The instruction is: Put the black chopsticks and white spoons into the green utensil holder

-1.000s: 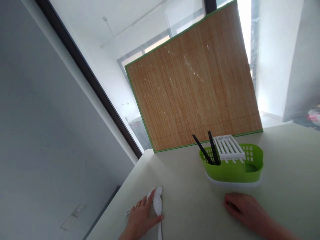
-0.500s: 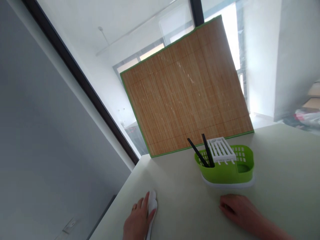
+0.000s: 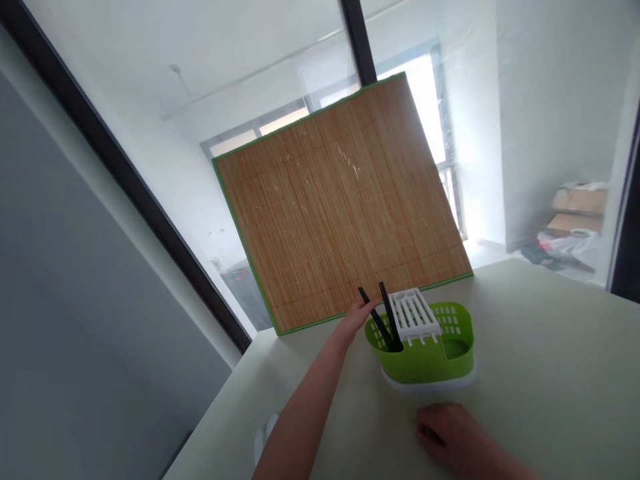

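Beside the left end of the green basket (image 3: 417,368), my left hand (image 3: 356,316) is stretched out at two black sticks (image 3: 390,320). Its fingers extend around the left stick's upper part, and whether they grip it cannot be seen. Both sticks lean upright inside the basket, which has a white base. A white slatted rack (image 3: 414,313) with small hooks sits across its rim. On the table in front of the basket rests my right hand (image 3: 445,430), loosely curled with nothing visible in it. White spoon-like pieces (image 3: 259,443) lie partly hidden behind my left forearm.
A bamboo mat (image 3: 340,207) with green edging leans upright against the glass behind the basket. The pale table (image 3: 545,347) extends to the right. A grey wall (image 3: 90,320) stands at left. Cardboard and plastic bags (image 3: 575,227) lie beyond the glass.
My left hand has left the white spoon-like pieces and moved forward and right to the black sticks. My right hand keeps its place before the basket. The view has turned slightly right.
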{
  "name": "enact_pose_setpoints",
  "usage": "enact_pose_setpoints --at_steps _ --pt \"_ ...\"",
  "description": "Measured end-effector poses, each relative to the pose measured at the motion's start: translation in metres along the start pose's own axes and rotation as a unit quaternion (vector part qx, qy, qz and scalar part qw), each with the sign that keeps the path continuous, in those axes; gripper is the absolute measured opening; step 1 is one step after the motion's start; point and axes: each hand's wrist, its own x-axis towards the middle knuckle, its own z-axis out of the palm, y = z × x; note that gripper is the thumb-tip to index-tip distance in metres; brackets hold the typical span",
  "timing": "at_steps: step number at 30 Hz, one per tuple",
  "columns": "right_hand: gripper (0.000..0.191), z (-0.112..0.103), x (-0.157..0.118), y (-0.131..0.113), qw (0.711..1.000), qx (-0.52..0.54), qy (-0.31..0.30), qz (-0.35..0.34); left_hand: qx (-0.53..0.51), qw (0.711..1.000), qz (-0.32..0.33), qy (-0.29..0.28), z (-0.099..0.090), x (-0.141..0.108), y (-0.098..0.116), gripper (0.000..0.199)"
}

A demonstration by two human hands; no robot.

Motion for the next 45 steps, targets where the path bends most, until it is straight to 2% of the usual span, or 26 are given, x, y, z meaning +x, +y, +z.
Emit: enact_pose_setpoints --at_steps 4,8,14,19,21,28,31,34,37,39,43,45 --pt "0.014 0.005 0.0 0.002 1.0 -0.009 0.01 -0.004 -0.035 0.999 -0.002 -0.015 0.025 0.027 0.007 0.045" --pt "0.013 0.009 -0.001 0.001 1.0 -0.008 0.018 -0.012 -0.051 0.999 0.011 -0.002 0.036 0.033 0.006 0.039" --pt "0.013 0.01 0.0 0.002 1.0 -0.014 0.022 -0.012 -0.092 0.988 0.06 0.111 0.043 0.02 0.011 0.035" --pt "0.014 0.009 0.001 0.003 1.0 -0.01 0.016 -0.012 -0.183 0.954 0.101 0.216 0.049 0.01 0.017 0.042" --pt "0.015 0.009 0.001 0.002 1.0 -0.01 0.012 -0.01 -0.213 0.943 0.107 0.233 0.053 0.007 0.018 0.044" --pt "0.015 0.01 0.0 0.003 1.0 -0.006 0.019 -0.008 -0.272 0.949 0.07 0.142 0.064 -0.004 0.015 0.046" --pt "0.014 0.011 0.0 0.004 1.0 -0.008 0.026 -0.008 -0.29 0.948 0.046 0.124 0.065 -0.006 0.014 0.046" --pt "0.014 0.009 0.001 0.003 1.0 -0.007 0.023 -0.007 -0.306 0.942 0.039 0.132 0.064 -0.004 0.016 0.05" --pt "0.014 0.006 0.001 0.002 1.0 -0.004 0.019 -0.007 -0.332 0.926 0.057 0.17 0.05 0.001 0.028 0.055" --pt "0.014 0.005 0.001 0.001 1.0 -0.005 0.017 -0.007 -0.351 0.911 0.082 0.2 0.031 0.001 0.044 0.056" --pt "0.014 0.005 0.001 0.001 1.0 -0.008 0.019 -0.008 -0.382 0.874 0.169 0.249 -0.029 -0.015 0.082 0.054" --pt "0.014 0.005 0.0 0.002 1.0 -0.008 0.018 -0.009 -0.37 0.865 0.214 0.263 -0.062 -0.029 0.092 0.054"
